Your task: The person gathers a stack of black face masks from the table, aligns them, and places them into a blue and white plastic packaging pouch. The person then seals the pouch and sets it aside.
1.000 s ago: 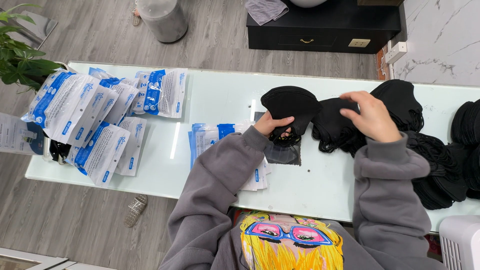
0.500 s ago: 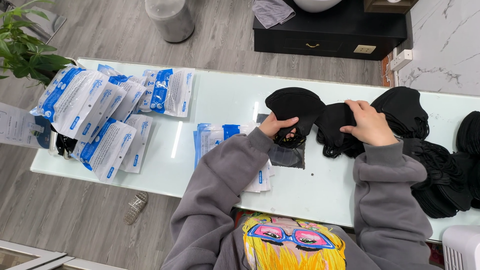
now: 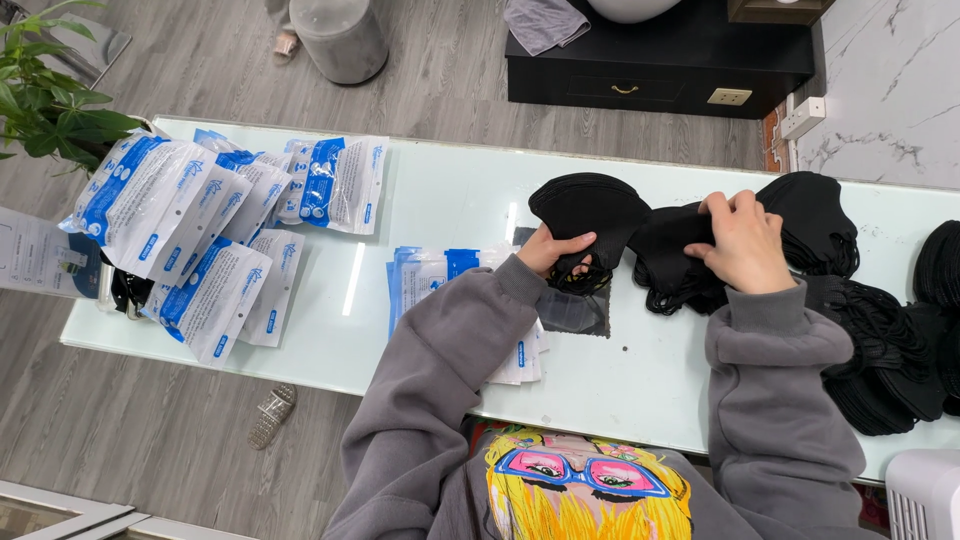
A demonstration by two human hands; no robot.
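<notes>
We look down on a pale glass desk (image 3: pixel 450 210). Our left hand (image 3: pixel 556 250) sits near the centre, fingers curled and thumb out, pinching the lower edge of a black mask (image 3: pixel 590 205) that fans out toward 12 o'clock from it. The mask's ear loops bunch just under the hand. Our right hand (image 3: pixel 740 240) lies at 3 o'clock from the left, well apart from it, palm down with fingers bent, pressing and gripping a stack of masks (image 3: pixel 672 262). That stack rests on the desk between the two hands and touches the held mask's right edge.

Beyond the right hand, toward 1 o'clock, sits another dark mask heap (image 3: pixel 812 215), and toward 4 o'clock more black masks (image 3: pixel 885 350) spread along the desk's right end.

At 9 o'clock from the left hand, partly under our grey sleeve (image 3: pixel 450 360), lies a flat pile of empty pouches (image 3: pixel 425 275), white and blue. Far out at 9 to 10 o'clock a loose heap of filled packs (image 3: pixel 190 220) covers the desk's left end. A plant (image 3: pixel 50 100) leans in at the far left corner. Past the desk at 12 o'clock stands a black cabinet (image 3: pixel 660 60) on the wood floor (image 3: pixel 200 60), with a grey stool (image 3: pixel 340 40) at 11 o'clock.
</notes>
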